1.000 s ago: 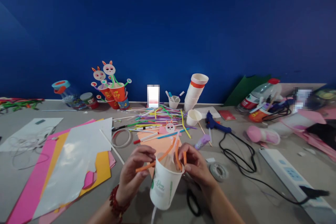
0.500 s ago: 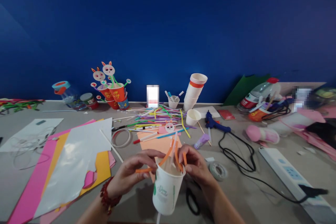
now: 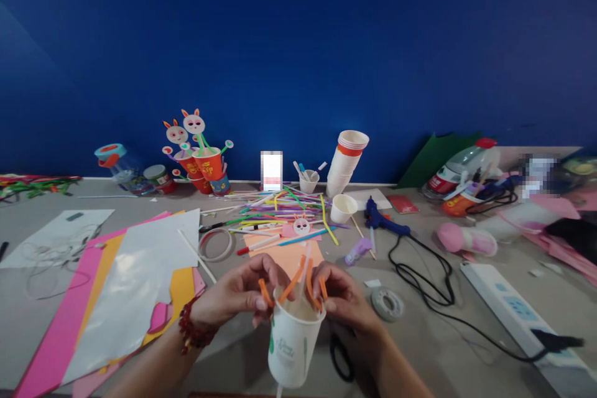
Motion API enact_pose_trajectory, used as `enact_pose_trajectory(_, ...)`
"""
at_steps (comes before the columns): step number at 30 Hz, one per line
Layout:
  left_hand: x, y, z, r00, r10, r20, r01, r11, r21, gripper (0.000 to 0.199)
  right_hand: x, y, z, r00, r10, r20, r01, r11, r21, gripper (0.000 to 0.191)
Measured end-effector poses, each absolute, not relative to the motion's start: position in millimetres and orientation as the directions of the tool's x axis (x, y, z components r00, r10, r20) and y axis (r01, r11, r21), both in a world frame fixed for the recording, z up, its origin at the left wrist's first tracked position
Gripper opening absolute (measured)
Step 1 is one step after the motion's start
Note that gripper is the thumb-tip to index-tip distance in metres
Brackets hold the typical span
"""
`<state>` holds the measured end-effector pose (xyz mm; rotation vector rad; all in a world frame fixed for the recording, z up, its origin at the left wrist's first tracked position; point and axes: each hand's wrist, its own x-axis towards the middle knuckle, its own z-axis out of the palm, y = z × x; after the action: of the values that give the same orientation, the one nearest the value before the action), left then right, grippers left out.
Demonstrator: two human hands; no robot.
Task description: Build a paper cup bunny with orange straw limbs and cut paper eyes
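Observation:
A white paper cup (image 3: pixel 293 348) with green print is held upright in front of me. A pale straw (image 3: pixel 306 270) rises from inside it, and a pale stick end shows beneath the base. Orange pipe cleaners (image 3: pixel 290 283) stand in the cup and bend outward over its rim on both sides. My left hand (image 3: pixel 245 289) is closed at the left rim, with thumb and fingers on the bent pipe cleaner there. At the right rim my right hand (image 3: pixel 342 295) pinches the other pipe cleaner against the cup. Some fingertips are hidden behind the cup.
Black-handled scissors (image 3: pixel 342 357) and a tape roll (image 3: pixel 388 304) lie right of the cup. Farther right are a blue glue gun (image 3: pixel 385 219) with its cord and a power strip (image 3: pixel 510 305). Coloured paper (image 3: pixel 112 298) covers the left. Behind stand stacked cups (image 3: pixel 345 161) and rabbit-faced cups (image 3: pixel 208 165).
The left pipe cleaner's end, which pointed out to the left, now tilts up close to the rim. My left hand's fingers have drawn in, and the cup has shifted slightly down and left.

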<state>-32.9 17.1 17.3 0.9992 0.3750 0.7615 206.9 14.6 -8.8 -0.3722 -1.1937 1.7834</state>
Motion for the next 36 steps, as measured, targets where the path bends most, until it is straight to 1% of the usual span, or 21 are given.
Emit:
enact_pose_trajectory(3, -27, 15, 18, 0.637, 0.768, 0.063, -0.410, 0.268, 0.872, 0.026, 208, 15, -7, -0.535, 0.803, 0.263, -0.539, -0.084, -0.838, 0.024)
enact_pose_trajectory(7, -24, 12, 15, 0.569, 0.815, 0.111, -0.451, 0.196, 0.871, 0.018, 210, 16, -3, -0.482, 0.831, 0.278, -0.511, -0.009, -0.859, 0.022)
enact_pose_trajectory(10, -24, 11, 11, 0.532, 0.838, 0.123, -0.481, 0.180, 0.858, 0.018, 210, 17, -4, -0.456, 0.840, 0.293, -0.499, 0.032, -0.866, 0.021)
enact_pose_trajectory(13, -24, 12, 9, 0.513, 0.854, 0.089, -0.488, 0.205, 0.848, 0.023, 210, 19, -6, -0.446, 0.849, 0.284, -0.473, 0.045, -0.880, 0.023)
enact_pose_trajectory(15, -25, 13, 9, 0.517, 0.854, 0.056, -0.484, 0.238, 0.842, 0.032, 210, 19, -6, -0.461, 0.852, 0.248, -0.429, 0.031, -0.903, 0.029)
enact_pose_trajectory(17, -26, 14, 8, 0.525, 0.851, 0.027, -0.479, 0.269, 0.836, 0.035, 212, 20, -5, -0.491, 0.844, 0.215, -0.383, 0.012, -0.924, 0.034)
enact_pose_trajectory(20, -27, 15, 4, 0.517, 0.856, -0.006, -0.466, 0.287, 0.837, 0.026, 215, 23, 0, -0.558, 0.801, 0.218, -0.331, 0.027, -0.943, 0.033)
enact_pose_trajectory(23, -28, 16, 0, 0.485, 0.875, -0.005, -0.462, 0.261, 0.847, 0.023, 218, 27, 4, -0.620, 0.748, 0.237, -0.287, 0.065, -0.956, 0.029)
enact_pose_trajectory(26, -29, 17, -2, 0.474, 0.881, 0.007, -0.456, 0.239, 0.857, 0.023, 219, 29, 5, -0.649, 0.734, 0.200, -0.270, 0.024, -0.963, 0.029)
enact_pose_trajectory(31, -30, 17, 0, 0.540, 0.841, -0.018, -0.418, 0.287, 0.862, 0.029, 217, 28, 3, -0.647, 0.755, 0.108, -0.269, -0.094, -0.959, 0.039)
enact_pose_trajectory(33, -30, 17, 1, 0.526, 0.851, -0.012, -0.417, 0.270, 0.868, 0.029, 215, 28, 1, -0.630, 0.771, 0.096, -0.285, -0.114, -0.952, 0.040)
enact_pose_trajectory(36, -28, 18, 1, 0.458, 0.889, 0.009, -0.424, 0.210, 0.881, 0.025, 211, 27, -3, -0.582, 0.806, 0.107, -0.322, -0.108, -0.940, 0.039)
